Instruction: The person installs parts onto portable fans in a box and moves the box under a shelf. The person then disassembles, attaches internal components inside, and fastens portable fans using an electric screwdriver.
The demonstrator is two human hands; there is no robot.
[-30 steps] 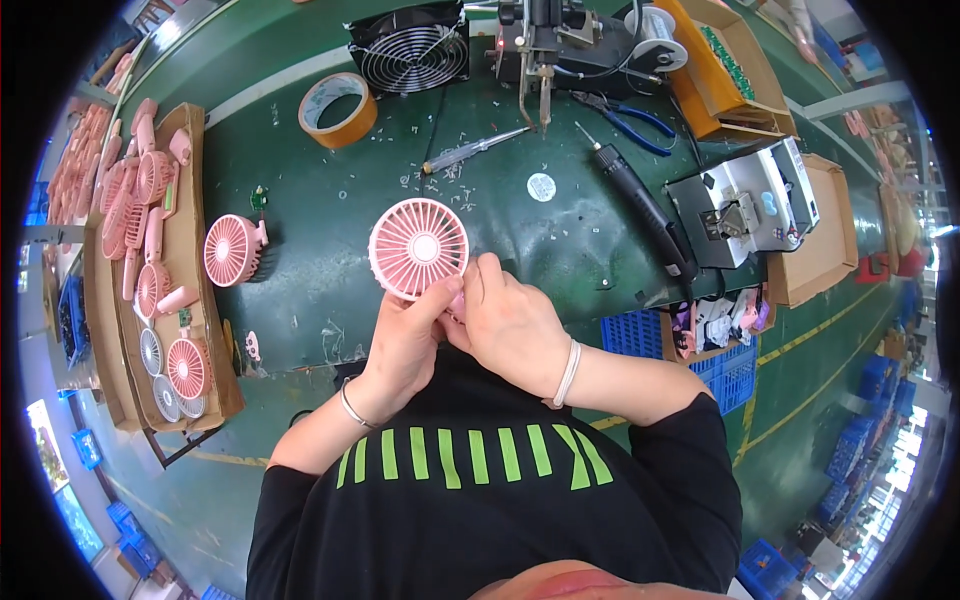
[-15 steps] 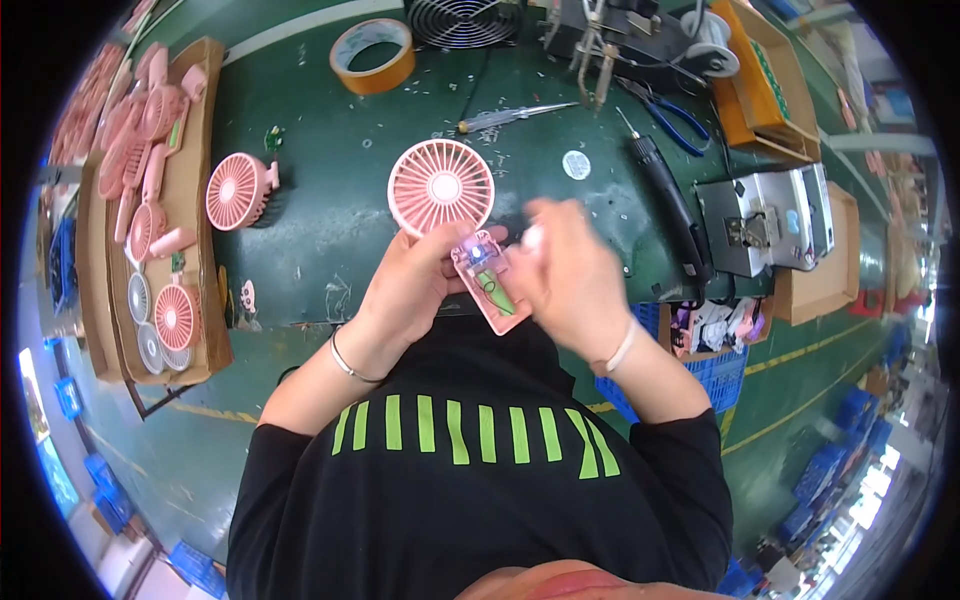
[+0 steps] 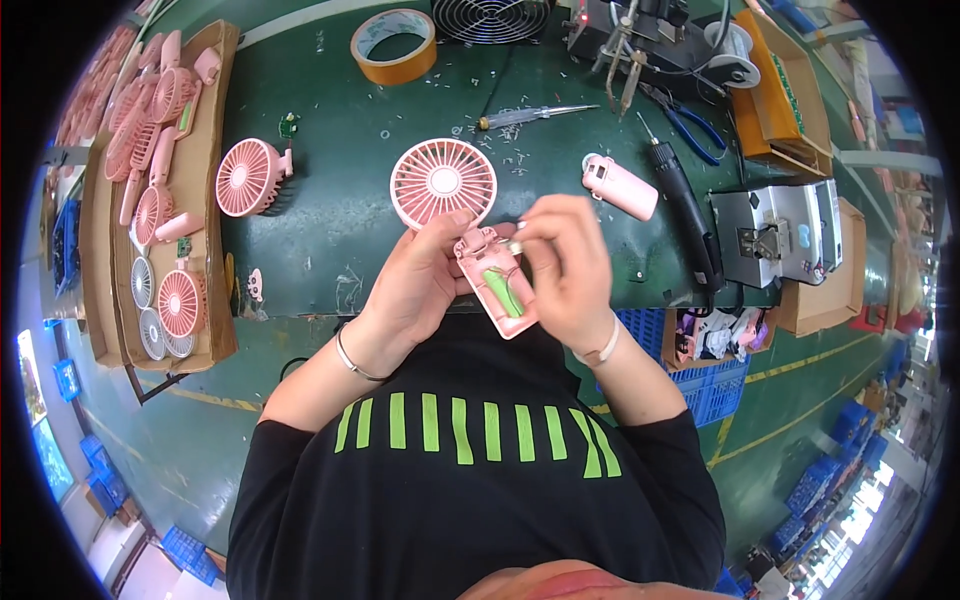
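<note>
My left hand is closed around the neck of a pink handheld fan, its round grille pointing away from me. The fan's open handle slants toward me, showing a green battery and thin wires inside. At the handle's upper end, my right hand pinches with thumb and fingers; something small and pale shows at the tips, too small to name. A pink handle cover lies on the table to the right, beyond my right hand.
Another pink fan head with a small circuit board stands left, beside a cardboard box of fan parts. An electric screwdriver, blue-handled pliers and a metal device lie right. Tape and a screwdriver are farther back.
The pink cover now lies on the table where a round white piece showed. My right hand has come back to the handle's upper end. The purplish light in the handle no longer shows.
</note>
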